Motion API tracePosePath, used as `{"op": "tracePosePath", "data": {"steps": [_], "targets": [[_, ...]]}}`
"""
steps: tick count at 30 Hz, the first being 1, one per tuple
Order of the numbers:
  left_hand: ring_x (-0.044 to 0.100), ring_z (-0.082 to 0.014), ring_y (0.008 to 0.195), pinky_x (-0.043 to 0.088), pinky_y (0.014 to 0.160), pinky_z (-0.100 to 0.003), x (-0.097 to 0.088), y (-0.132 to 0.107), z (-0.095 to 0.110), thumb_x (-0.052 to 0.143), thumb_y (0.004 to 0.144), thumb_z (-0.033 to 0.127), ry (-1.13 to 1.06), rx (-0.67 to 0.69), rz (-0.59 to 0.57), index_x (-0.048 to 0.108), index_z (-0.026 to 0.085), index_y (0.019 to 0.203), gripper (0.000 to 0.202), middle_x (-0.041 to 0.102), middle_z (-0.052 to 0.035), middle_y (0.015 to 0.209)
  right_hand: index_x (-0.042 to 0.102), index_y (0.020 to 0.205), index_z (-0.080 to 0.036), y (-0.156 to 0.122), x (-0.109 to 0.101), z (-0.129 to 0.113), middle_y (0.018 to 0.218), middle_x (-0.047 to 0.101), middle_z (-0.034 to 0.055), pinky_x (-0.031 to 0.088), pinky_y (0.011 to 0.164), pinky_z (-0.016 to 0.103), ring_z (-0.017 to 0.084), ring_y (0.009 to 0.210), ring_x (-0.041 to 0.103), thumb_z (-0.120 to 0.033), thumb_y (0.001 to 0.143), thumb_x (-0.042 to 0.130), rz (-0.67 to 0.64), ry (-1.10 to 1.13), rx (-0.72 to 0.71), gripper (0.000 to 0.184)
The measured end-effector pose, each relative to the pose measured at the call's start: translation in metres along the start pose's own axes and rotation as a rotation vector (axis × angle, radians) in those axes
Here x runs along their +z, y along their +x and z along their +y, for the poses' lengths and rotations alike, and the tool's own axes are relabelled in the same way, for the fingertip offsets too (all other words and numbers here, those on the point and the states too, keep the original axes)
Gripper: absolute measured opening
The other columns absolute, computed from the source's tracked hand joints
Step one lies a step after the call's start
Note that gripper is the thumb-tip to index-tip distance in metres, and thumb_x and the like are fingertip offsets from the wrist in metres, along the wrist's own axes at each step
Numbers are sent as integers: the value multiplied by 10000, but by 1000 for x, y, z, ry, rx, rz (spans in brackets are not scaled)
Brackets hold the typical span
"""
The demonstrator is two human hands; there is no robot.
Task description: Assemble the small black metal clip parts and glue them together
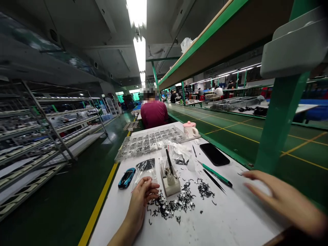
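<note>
Black-and-silver metal parts [170, 205] are lying in a loose heap on a white workbench [230, 222]. Where are the hands?

Flanking it. The left hand [142, 201] is curving loosely at the heap's 9 o'clock edge, relaxed and apparently grasping nothing, while the right hand [284, 201] is spreading open at 3 o'clock, released, its fingers reaching toward the heap.

Why is everything so close?

Seemingly for reach. Black tweezers [214, 181] and a green-handled tool [216, 174] are lying at 2 o'clock, and a white block [170, 186] is holding a small bottle and upright implements at 12 o'clock, all within a short move of either hand.

And farther out?

A clear compartment tray [148, 141] of small parts is spanning the bench at 12 o'clock, with a black smartphone [214, 154] and a pink mug [191, 129] toward 1 o'clock. A blue model car [126, 178] and a clear bag [145, 169] are sitting at 10 o'clock. Beyond, a person in a maroon shirt [153, 112] is sitting at 12 o'clock, metal racks [38, 126] are lining the aisle at 10 o'clock, and green-framed benches [238, 116] are stretching away at 2 o'clock.
</note>
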State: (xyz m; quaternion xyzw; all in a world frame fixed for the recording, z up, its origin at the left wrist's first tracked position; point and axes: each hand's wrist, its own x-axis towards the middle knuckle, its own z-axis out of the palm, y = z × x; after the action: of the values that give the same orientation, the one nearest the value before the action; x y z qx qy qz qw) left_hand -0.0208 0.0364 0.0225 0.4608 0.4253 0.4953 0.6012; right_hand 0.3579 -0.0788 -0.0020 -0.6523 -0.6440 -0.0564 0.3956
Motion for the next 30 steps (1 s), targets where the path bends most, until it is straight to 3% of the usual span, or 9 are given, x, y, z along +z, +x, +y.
{"op": "tracePosePath", "data": {"steps": [3, 6, 10, 13, 19, 21, 30], "targets": [[585, -121, 613, 512, 568, -261, -8, 5, -4, 550, 927, 311, 41, 64, 41, 565, 131, 949, 182, 602, -3, 788, 571, 1153, -240, 58, 52, -29, 1096, 644, 65, 526, 813, 367, 200, 965, 624, -438, 916, 517, -295, 135, -77, 313], [563, -113, 580, 495, 546, -251, -12, 7, -6, 545, 928, 332, 93, 143, 74, 563, 134, 937, 199, 589, 6, 760, 568, 1124, -159, 107, 100, -51, 1046, 632, 60, 536, 755, 361, 172, 867, 630, -354, 908, 566, -470, 202, -103, 291], [539, -103, 529, 473, 517, -242, -10, 3, -8, 530, 930, 374, 196, 228, 82, 543, 141, 925, 234, 580, 18, 717, 596, 1045, -144, 124, 138, -57, 969, 635, 41, 535, 724, 347, 155, 803, 626, -324, 909, 570, -574, 223, -89, 226], [535, -107, 512, 462, 516, -249, -4, -5, -10, 562, 902, 411, 298, 265, 56, 523, 150, 914, 264, 590, 18, 703, 601, 1026, -154, 120, 139, -49, 977, 633, 41, 530, 737, 346, 155, 819, 620, -321, 914, 561, -573, 267, -75, 206], [608, -154, 674, 485, 637, -298, 15, -22, 3, 612, 849, 473, 479, 372, 87, 540, 158, 920, 331, 636, -34, 861, 554, 1102, -149, 141, 96, -11, 943, 613, 35, 514, 694, 336, 147, 752, 604, -368, 934, 513, -461, 308, 44, 279], [612, -162, 692, 490, 652, -310, 22, -23, 10, 607, 857, 452, 514, 393, 94, 555, 155, 918, 307, 635, -32, 858, 557, 1097, -151, 147, 90, -4, 970, 611, 42, 512, 718, 350, 157, 787, 605, -366, 926, 525, -450, 290, 64, 277], [612, -174, 749, 503, 706, -340, 43, -22, 19, 580, 884, 397, 592, 473, 131, 553, 160, 935, 244, 624, -42, 895, 604, 1008, -147, 125, 134, -18, 972, 630, 39, 522, 734, 348, 159, 816, 616, -346, 914, 556, -642, 347, -97, 225]]}}
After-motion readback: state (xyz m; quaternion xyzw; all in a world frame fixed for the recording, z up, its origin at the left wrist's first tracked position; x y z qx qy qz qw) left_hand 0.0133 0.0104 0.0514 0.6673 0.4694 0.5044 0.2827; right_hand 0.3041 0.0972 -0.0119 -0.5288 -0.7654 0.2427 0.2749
